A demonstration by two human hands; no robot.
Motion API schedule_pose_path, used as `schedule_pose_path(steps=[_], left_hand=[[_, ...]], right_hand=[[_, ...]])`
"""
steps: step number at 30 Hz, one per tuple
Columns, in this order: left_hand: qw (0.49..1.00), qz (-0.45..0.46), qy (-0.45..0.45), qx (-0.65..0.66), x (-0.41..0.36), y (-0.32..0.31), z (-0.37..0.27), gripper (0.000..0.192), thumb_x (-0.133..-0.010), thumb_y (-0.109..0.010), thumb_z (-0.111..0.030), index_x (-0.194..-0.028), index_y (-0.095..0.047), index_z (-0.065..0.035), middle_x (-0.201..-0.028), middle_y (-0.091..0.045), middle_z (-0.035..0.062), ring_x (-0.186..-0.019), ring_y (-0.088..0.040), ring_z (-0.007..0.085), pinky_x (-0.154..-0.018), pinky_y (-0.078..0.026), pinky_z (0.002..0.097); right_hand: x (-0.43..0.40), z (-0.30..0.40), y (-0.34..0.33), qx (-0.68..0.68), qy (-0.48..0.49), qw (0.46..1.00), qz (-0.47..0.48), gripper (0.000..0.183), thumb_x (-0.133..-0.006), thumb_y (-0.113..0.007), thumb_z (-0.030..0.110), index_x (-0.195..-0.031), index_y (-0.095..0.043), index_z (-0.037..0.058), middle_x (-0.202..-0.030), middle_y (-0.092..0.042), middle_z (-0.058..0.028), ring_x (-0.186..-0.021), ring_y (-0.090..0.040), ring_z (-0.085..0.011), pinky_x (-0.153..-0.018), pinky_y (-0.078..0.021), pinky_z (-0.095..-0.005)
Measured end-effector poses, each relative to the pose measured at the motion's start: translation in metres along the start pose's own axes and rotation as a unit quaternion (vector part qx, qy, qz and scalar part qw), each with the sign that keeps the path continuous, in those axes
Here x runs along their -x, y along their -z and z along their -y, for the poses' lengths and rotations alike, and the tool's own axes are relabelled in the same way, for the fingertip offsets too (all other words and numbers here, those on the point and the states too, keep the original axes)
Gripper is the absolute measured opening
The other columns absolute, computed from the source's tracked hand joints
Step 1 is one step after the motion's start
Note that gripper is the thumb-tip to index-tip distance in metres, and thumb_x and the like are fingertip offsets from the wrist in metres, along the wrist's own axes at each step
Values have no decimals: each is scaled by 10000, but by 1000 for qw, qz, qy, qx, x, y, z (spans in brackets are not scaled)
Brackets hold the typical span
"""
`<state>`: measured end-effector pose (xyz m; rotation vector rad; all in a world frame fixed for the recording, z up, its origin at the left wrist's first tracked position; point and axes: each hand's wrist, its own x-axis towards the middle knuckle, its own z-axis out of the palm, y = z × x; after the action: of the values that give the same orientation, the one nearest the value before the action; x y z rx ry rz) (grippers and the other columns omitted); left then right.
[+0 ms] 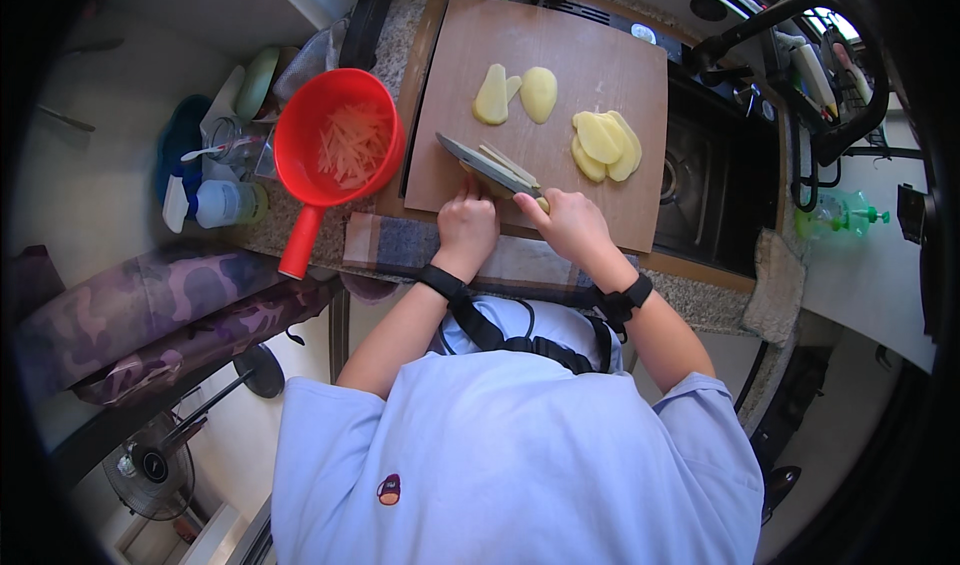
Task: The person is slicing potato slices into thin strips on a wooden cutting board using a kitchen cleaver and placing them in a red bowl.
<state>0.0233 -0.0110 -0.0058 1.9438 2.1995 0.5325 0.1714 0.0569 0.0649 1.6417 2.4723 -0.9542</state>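
Note:
My right hand (pixel 574 223) grips the pale handle of a kitchen knife (pixel 480 161), whose blade slants up and left across the wooden cutting board (pixel 450 47). Close to the near side of the blade, my left hand (pixel 469 223) has its fingers bent down onto a potato slice (pixel 495 187), mostly hidden by the blade and fingers. Thin potato strips (pixel 511 166) lie along the blade's far side. Farther up the board are a few flat potato slices (pixel 538 95), and to the right sits an overlapping pile of slices (pixel 606 146).
Left of the board, a red handled plastic strainer or scoop (pixel 304 242) holds many potato strips (pixel 354 148). The board spans part of a dark sink (pixel 720 182) with a black faucet (pixel 780 21). A spray bottle (pixel 225 205) stands left; a folded cloth (pixel 405 246) lines the counter edge.

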Motion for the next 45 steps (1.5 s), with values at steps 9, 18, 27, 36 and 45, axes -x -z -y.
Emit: schedule_pose_path(steps=[9,18,27,36,45], left_hand=[[999,-30,-19,-9,-2,-1,1,213,-781,-593,-176,-862,-659,10,-1058,-610,243,-793,-650,325,-673,-536,391],[999,-40,-22,-24,0,-9,4,239,-835,-577,-224,-905,-654,-8,-1049,-622,214,-827,-653,307,-667,-541,376],[997,-61,-38,-42,2,-14,7,211,-837,-575,-218,-875,-663,-30,-1049,-622,212,-827,-652,312,-655,-542,382],[997,-59,-32,-40,2,-14,7,199,-832,-577,-213,-862,-669,-39,-1026,-628,203,-769,-654,319,-634,-540,386],[999,-27,-20,-22,2,-7,3,181,-757,-584,-139,-832,-672,0,-1063,-611,244,-817,-649,332,-681,-537,393]], right_hand=[[11,-10,5,-100,-46,993,34,656,-889,-435,569,-750,-625,-43,-721,-612,-274,-748,-614,-423,-678,-489,-460],[8,-11,13,-136,-73,981,114,685,-900,-420,556,-703,-602,-73,-689,-592,-280,-703,-598,-425,-662,-467,-456],[8,-9,10,-136,-64,983,107,687,-903,-420,548,-700,-597,-85,-671,-585,-285,-677,-593,-425,-656,-465,-459],[8,-10,10,-127,-64,984,111,705,-898,-420,560,-671,-583,-88,-647,-572,-283,-660,-585,-428,-645,-461,-463],[8,-10,11,-125,-64,983,114,704,-897,-420,561,-686,-597,-87,-665,-580,-288,-689,-592,-435,-661,-467,-465]])
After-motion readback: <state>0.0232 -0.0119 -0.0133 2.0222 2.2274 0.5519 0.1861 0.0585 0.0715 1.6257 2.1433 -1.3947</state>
